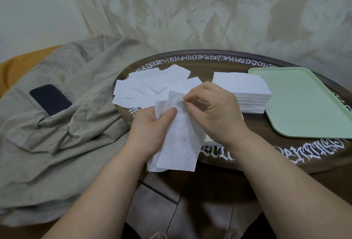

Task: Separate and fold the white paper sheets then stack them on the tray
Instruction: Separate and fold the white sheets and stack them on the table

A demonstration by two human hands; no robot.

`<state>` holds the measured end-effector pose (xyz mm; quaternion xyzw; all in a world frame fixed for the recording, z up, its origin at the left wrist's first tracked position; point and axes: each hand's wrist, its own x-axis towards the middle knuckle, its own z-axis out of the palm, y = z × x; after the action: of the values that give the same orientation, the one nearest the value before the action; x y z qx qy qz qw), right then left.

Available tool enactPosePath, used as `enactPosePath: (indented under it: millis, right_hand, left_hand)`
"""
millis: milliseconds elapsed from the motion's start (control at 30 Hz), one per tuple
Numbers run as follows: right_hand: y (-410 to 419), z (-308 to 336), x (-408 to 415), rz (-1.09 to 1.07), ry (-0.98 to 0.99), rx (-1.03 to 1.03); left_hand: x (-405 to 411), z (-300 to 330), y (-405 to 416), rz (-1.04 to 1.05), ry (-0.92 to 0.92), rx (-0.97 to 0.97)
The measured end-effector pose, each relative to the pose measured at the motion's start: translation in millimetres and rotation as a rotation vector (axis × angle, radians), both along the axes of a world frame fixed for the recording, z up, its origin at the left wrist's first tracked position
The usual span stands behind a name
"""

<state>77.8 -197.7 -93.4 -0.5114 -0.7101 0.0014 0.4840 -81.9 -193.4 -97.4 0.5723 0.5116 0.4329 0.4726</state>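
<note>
Surface: one round dark wooden table [253, 164], white ornamental lettering [205, 58] running round its rim, dark floor below its near edge. Behind it a crumpled pale fabric backdrop [190, 14] covers the wall. Left of the table: rumpled beige cloth [57, 124] over something orange [17, 67], with one dark smartphone [50, 99] lying face up on the cloth. On the table, one mint-green tray [304, 105] at the right, nothing on it. Just left of the tray, touching or nearly touching its edge, one neat stack of white paper sheets [245, 94]; sheet count can't be read. Further left, one loose overlapping pile of white sheets [150, 84] near the table's left rim; count also unclear, at least several. Two bare hands, forearms coming in from the bottom, meet over the near-left part of the table. Left hand [150, 130] grips a crumpled white sheet [182, 143], thumb pressed on its front, fingers wrapped behind. Right hand [215, 113] pinches the sheet's top edge between thumb and forefinger, other fingers curled. The sheet hangs down between the wrists past the table edge; looks like two layers fanning apart at the top and bottom, can't confirm. Held sheet is off the tray, well left of it.
</note>
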Motion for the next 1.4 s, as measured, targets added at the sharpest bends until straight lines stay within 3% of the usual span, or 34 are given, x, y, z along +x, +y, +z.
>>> enactPosePath:
  millis: [200, 700, 933, 1400]
  right_hand:
    - [1.4, -1.6, -0.3, -0.039, -0.076, 0.120]
    - [-0.3, 4.5, -3.4, 0.037, -0.137, 0.085]
    - [-4.7, 9.4, 1.0, 0.006, 0.048, -0.319]
    - [-4.0, 11.2, 3.1, 0.015, 0.144, -0.415]
  left_hand:
    - [-0.4, 0.1, 0.3, -0.005, -0.023, -0.025]
    - [-2.2, -1.9, 2.6, 0.006, -0.057, -0.015]
    - [-2.6, -3.5, 2.4, -0.027, -0.078, 0.002]
    - [-0.1, -3.1, 0.2, -0.095, -0.114, -0.011]
